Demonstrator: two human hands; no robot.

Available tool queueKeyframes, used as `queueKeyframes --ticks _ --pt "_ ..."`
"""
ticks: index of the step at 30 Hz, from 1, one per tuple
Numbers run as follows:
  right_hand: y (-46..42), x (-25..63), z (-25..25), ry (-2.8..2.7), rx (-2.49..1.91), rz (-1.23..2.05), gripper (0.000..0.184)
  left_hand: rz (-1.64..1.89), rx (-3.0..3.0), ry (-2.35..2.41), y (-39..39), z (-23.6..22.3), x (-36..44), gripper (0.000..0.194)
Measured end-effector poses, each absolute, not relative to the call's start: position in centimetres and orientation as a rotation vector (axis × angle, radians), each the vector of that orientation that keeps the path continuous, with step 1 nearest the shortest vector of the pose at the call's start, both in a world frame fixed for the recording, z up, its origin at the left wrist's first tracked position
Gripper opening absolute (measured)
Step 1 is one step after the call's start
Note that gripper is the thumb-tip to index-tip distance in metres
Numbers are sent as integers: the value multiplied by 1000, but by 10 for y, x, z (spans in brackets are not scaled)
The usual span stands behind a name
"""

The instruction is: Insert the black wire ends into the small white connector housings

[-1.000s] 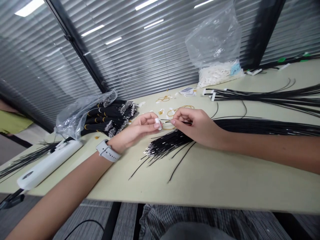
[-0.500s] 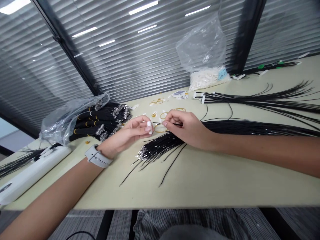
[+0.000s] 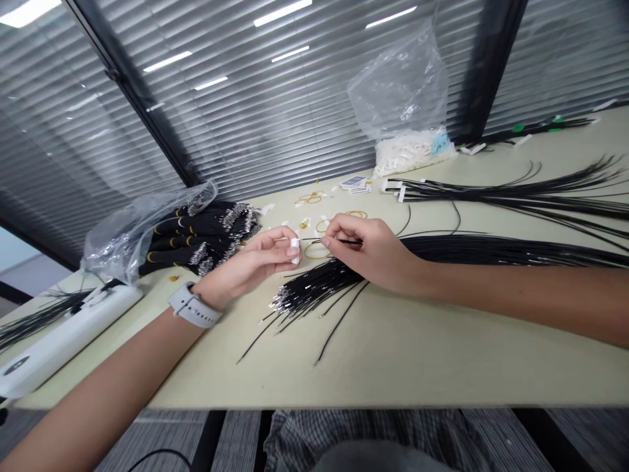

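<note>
Between the thumb and fingers of my left hand (image 3: 260,257) is a small white connector housing (image 3: 295,250). My right hand (image 3: 369,252) pinches a thin black wire (image 3: 350,242); its tip points left at the connector, close to it. Whether the tip touches the housing I cannot tell. Under my right hand lies a thick bundle of black wires (image 3: 314,286) with metal terminals at the left ends. Two wires stick out of the bundle toward the table's front edge. Yellow rubber bands (image 3: 317,250) lie on the table behind my hands.
Bagged black wire bundles (image 3: 196,239) lie at the left, near a white power strip (image 3: 73,341). A clear bag of white connectors (image 3: 413,152) stands against the blinds. Black wires with white connectors (image 3: 491,191) spread at the back right. Small paper labels (image 3: 354,185) lie behind.
The view has shifted very slightly. Both hands keep almost the same pose, with the wire tip still facing the white connector housing.
</note>
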State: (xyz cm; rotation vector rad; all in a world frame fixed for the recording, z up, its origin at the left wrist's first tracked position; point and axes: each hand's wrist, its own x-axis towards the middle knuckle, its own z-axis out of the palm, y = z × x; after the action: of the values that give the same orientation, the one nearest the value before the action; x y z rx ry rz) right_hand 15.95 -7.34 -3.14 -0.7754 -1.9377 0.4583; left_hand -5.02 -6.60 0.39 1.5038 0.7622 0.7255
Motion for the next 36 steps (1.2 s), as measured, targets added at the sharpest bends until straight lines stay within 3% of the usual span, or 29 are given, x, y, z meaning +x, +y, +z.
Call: queueKeyframes --ticks 36 --pt "-74 156 -33 -2039 -733 273 8 701 1598 805 -65 -2 -47 11"
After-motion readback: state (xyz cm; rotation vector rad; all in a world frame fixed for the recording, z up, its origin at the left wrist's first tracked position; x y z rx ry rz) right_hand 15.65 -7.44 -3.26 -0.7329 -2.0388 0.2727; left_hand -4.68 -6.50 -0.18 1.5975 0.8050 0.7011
